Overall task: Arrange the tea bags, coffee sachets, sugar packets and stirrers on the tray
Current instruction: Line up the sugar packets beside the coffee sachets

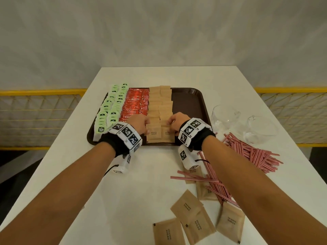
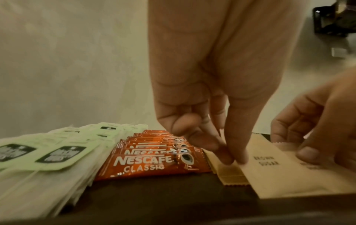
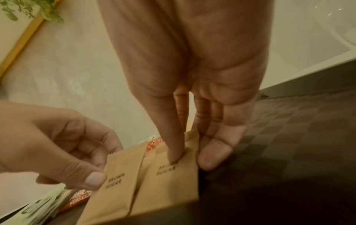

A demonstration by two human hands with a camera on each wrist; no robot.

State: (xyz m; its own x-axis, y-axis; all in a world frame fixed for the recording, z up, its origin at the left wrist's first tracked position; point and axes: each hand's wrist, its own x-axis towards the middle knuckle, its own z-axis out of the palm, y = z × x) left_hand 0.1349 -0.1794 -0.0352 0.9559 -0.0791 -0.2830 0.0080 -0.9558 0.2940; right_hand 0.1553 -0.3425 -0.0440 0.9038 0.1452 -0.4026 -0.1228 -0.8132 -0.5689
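Note:
A brown tray (image 1: 189, 106) holds rows of green tea bags (image 1: 111, 106), red coffee sachets (image 1: 135, 105) and two columns of brown sugar packets (image 1: 160, 103). Both hands are at the near end of the sugar columns. My left hand (image 1: 146, 123) pinches the front left sugar packet (image 2: 273, 175) between thumb and fingers. My right hand (image 1: 170, 124) pinches the front right sugar packet (image 3: 169, 190), thumb on top and fingers (image 3: 213, 153) at its right edge. The two packets lie side by side, overlapping the ones behind. Red-and-white stirrers (image 1: 247, 152) lie in a heap on the table.
Several loose sugar packets (image 1: 191, 218) lie on the white table near its front edge, some under stirrers. Two clear glass cups (image 1: 226, 115) stand right of the tray. The tray's right part (image 3: 289, 137) is bare. A yellow mesh railing (image 1: 39, 117) runs along both sides.

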